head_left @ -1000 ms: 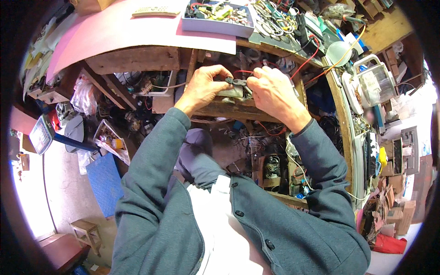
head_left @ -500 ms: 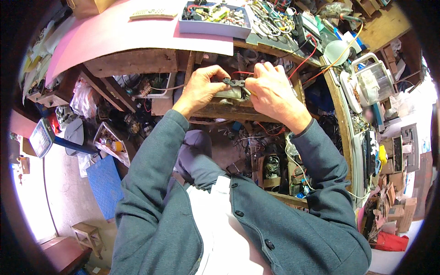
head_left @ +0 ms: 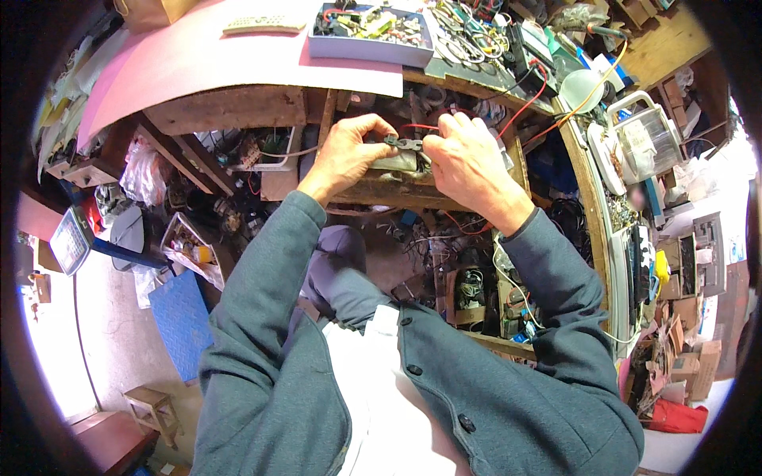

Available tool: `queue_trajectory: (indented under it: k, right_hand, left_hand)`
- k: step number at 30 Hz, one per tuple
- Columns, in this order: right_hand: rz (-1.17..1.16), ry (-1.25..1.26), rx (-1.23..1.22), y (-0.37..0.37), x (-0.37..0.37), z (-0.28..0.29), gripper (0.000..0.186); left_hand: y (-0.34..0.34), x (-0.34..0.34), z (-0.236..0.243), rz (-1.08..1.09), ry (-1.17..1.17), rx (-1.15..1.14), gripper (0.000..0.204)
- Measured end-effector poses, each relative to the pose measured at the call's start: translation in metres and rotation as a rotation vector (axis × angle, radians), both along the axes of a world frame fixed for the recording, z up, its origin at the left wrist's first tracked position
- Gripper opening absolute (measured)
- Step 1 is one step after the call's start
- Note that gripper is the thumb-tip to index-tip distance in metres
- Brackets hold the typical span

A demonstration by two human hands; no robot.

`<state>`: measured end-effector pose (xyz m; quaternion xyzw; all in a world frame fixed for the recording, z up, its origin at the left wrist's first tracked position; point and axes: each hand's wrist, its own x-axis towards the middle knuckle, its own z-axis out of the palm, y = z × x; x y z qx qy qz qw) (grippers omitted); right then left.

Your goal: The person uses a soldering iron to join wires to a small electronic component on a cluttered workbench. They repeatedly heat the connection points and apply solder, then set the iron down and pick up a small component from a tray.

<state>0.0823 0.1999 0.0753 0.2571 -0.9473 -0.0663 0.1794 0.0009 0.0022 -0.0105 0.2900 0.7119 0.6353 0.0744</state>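
Note:
Between my two hands, above an open drawer [head_left: 397, 184] of the workbench, is a small dark grey, jointed-looking piece [head_left: 408, 144]. Thumb and index finger of my left hand [head_left: 355, 149] pinch its left end. My right hand [head_left: 467, 155] is closed at the piece's right end, knuckles up; its fingertips are hidden, so I cannot make out what they grip. A pale, flat-topped object [head_left: 394, 163] lies just below the piece. A red wire [head_left: 421, 125] runs behind my fingers.
A shallow box of small parts [head_left: 373, 49] stands on a pink sheet [head_left: 198, 71] beside a remote control [head_left: 264, 24]. Cables and tools crowd the bench at the back right. A clear jug [head_left: 647, 139] is at the right, a blue platform scale [head_left: 181, 324] on the left floor.
My right hand has shifted very slightly and its fingers have turned a little. Both hands stay at the dark grey piece, the left almost still.

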Motion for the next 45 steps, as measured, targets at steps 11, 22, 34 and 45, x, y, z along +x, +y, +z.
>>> queue_trajectory:
  k: [11, 22, 34, 45]
  right_hand:
    - [-0.041, 0.084, 0.001, -0.006, 0.005, -0.005, 0.004]
    - [-0.033, -0.002, -0.028, 0.005, -0.004, -0.014, 0.002]
    - [0.024, -0.046, -0.001, 0.0, 0.0, 0.007, 0.002]
    - [0.05, -0.043, -0.024, 0.006, -0.008, -0.002, 0.004]
  left_hand:
    - [0.0, 0.002, 0.0, 0.0, -0.035, 0.025, 0.013]
    - [0.0, 0.002, 0.002, -0.004, -0.024, 0.016, 0.014]
    - [0.001, 0.003, 0.001, 0.002, -0.023, 0.059, 0.015]
    - [0.0, 0.009, 0.004, 0.038, 0.069, -0.003, 0.014]
